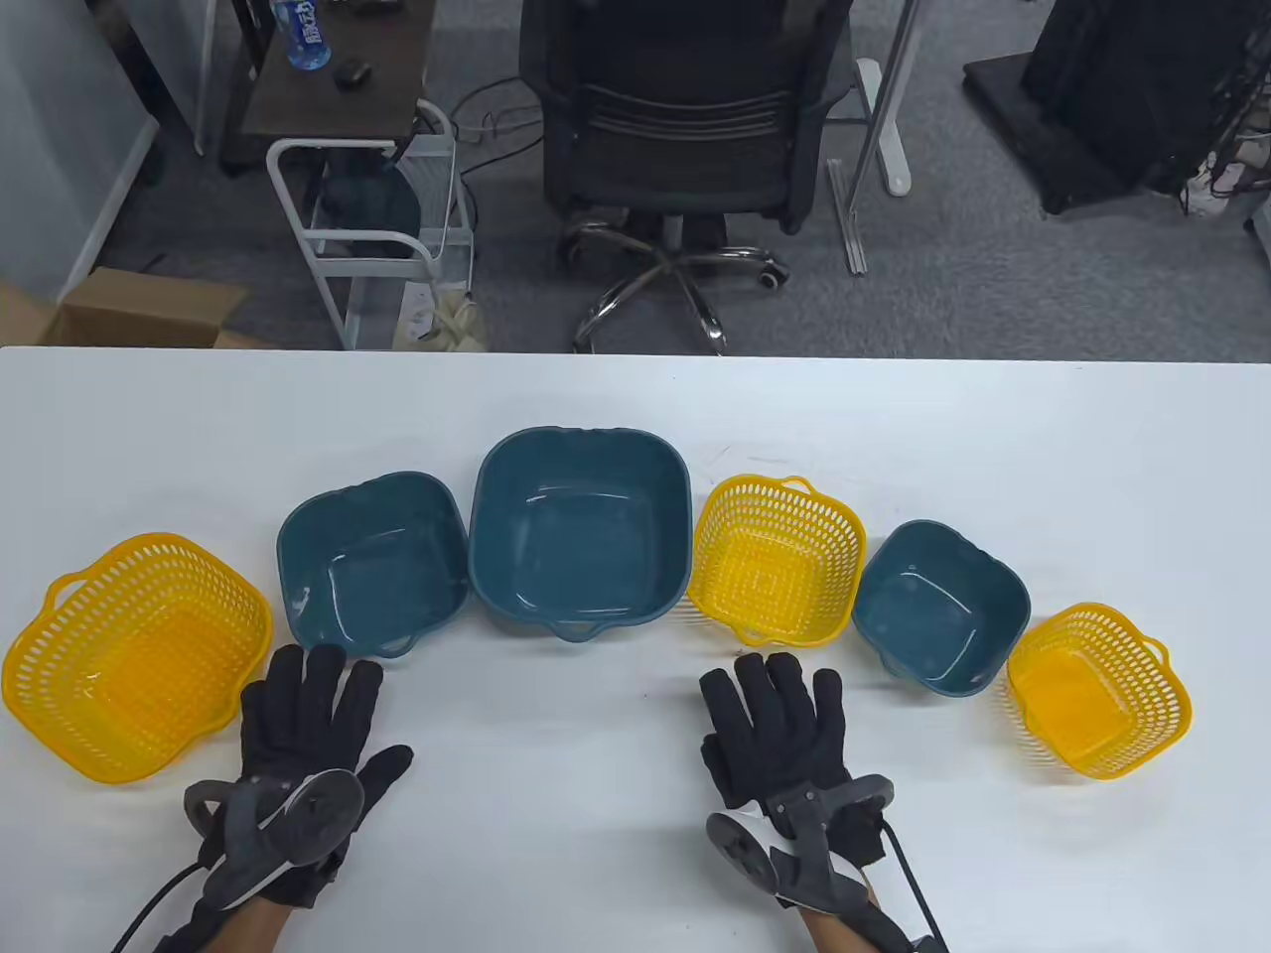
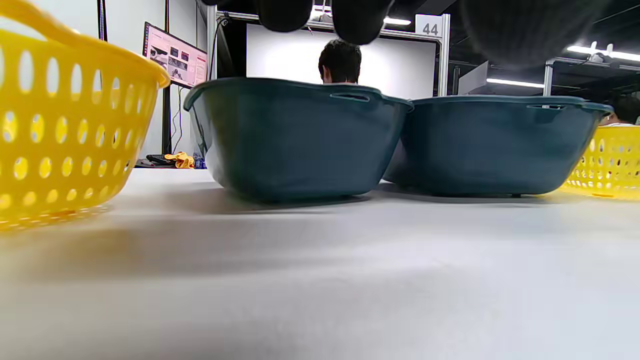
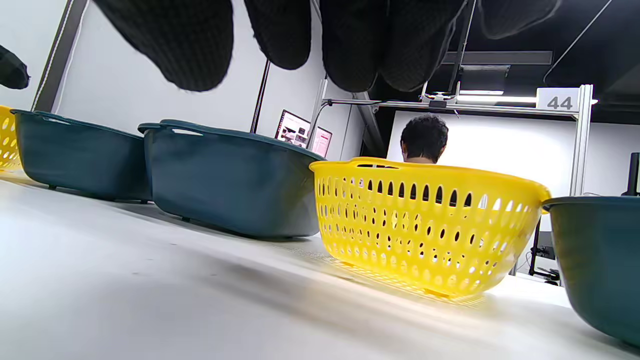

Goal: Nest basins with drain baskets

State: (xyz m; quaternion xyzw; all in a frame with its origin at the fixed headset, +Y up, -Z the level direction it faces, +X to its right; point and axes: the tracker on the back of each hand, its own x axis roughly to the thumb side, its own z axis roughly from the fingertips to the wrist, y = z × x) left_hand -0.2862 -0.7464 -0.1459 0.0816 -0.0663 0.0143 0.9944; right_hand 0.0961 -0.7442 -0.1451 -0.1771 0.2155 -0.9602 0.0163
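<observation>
Three teal basins and three yellow drain baskets stand in a row on the white table (image 1: 616, 794). From the left: large basket (image 1: 134, 655), medium basin (image 1: 372, 564), large basin (image 1: 581, 531), medium basket (image 1: 775, 558), small basin (image 1: 940, 606), small basket (image 1: 1099, 690). All stand apart, none nested. My left hand (image 1: 303, 710) lies flat and empty below the medium basin. My right hand (image 1: 775, 725) lies flat and empty below the medium basket. The left wrist view shows the large basket (image 2: 65, 130), medium basin (image 2: 295, 140) and large basin (image 2: 495, 145). The right wrist view shows the medium basket (image 3: 425, 225).
A black office chair (image 1: 685, 129) and a white wire cart (image 1: 382, 228) stand behind the table's far edge. A person's head (image 3: 424, 137) shows in the background of the wrist views.
</observation>
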